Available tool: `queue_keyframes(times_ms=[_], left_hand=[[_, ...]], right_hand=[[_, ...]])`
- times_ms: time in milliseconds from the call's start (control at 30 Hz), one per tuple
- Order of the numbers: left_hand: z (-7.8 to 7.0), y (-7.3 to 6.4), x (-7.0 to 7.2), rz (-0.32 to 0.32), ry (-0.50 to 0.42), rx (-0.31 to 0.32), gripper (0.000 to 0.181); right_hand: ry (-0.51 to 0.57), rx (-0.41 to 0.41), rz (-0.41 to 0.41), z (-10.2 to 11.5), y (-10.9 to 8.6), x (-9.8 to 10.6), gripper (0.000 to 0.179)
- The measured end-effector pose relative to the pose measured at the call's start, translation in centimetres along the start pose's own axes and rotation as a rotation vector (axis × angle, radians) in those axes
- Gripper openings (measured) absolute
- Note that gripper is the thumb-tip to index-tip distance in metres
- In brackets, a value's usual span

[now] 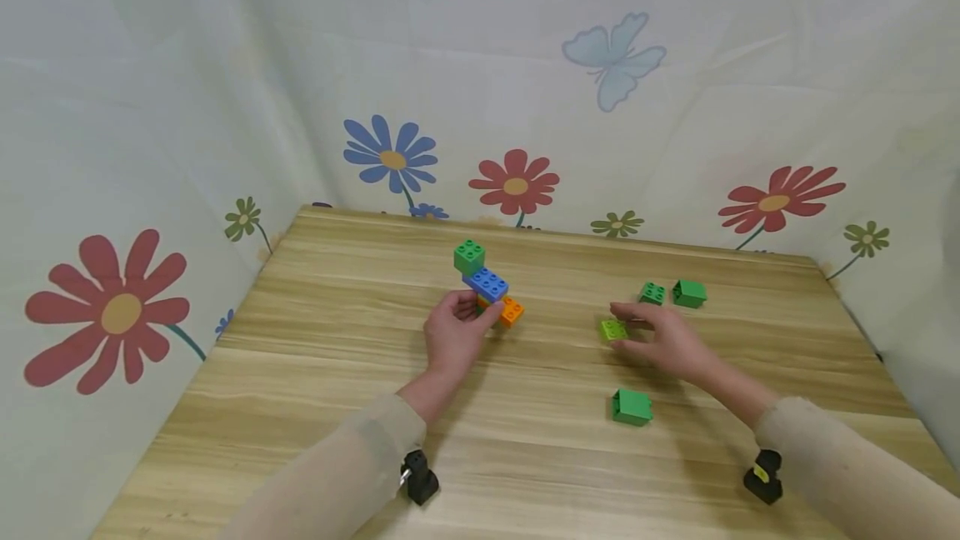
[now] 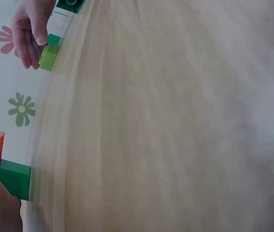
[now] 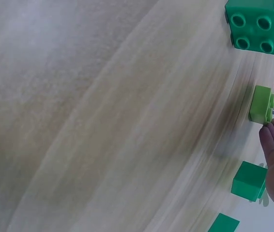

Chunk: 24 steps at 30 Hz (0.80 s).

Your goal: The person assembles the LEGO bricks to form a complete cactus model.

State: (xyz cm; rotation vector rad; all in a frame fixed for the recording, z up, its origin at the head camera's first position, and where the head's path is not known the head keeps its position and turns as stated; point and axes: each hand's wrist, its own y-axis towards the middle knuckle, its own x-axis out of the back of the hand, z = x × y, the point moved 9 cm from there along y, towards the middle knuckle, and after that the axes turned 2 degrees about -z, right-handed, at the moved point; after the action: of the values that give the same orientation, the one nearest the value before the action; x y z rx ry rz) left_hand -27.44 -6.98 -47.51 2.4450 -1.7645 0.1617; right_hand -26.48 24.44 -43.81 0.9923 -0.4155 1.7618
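left fingers (image 1: 491,316) pinch the brick stack (image 1: 487,282); right fingers (image 1: 634,312) stand parted at the ungripped lime brick (image 1: 612,330), probably light and stiff, best pinched by its flat sides

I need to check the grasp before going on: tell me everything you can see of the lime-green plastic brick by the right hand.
The lime-green plastic brick is small and boxy, with smooth sides and round studs on top. It appears to sit studs-up on the pale wood-grain table, right of centre, and no other brick is joined onto its top. The bare right hand straddles it, thumb on the near side, other fingers on the far side. The thumb looks apart from it; fingertip contact is unclear.
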Motion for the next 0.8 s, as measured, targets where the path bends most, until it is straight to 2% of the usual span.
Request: queue_keyframes(times_ms=[267, 467, 633, 800], left_hand=[[-0.1, -0.1, 0.0, 0.012, 0.001, 0.000, 0.036], [-0.1, 0.0, 0.1, 0.009, 0.007, -0.003, 0.037], [0.0, 0.1, 0.1, 0.007, 0.018, 0.004, 0.037], [0.2, 0.2, -0.1, 0.012, 0.016, 0.010, 0.037]], right_hand=[[0.028, 0.004, -0.009, -0.7, -0.3, 0.6, 0.064], [0.019, -0.011, 0.024, -1.2, -0.1, 0.5, 0.066], [0.010, -0.012, 0.040, -1.7, 0.1, -0.2, 0.058], [-0.039, 0.022, 0.008, -1.4, 0.2, -0.5, 0.044]])
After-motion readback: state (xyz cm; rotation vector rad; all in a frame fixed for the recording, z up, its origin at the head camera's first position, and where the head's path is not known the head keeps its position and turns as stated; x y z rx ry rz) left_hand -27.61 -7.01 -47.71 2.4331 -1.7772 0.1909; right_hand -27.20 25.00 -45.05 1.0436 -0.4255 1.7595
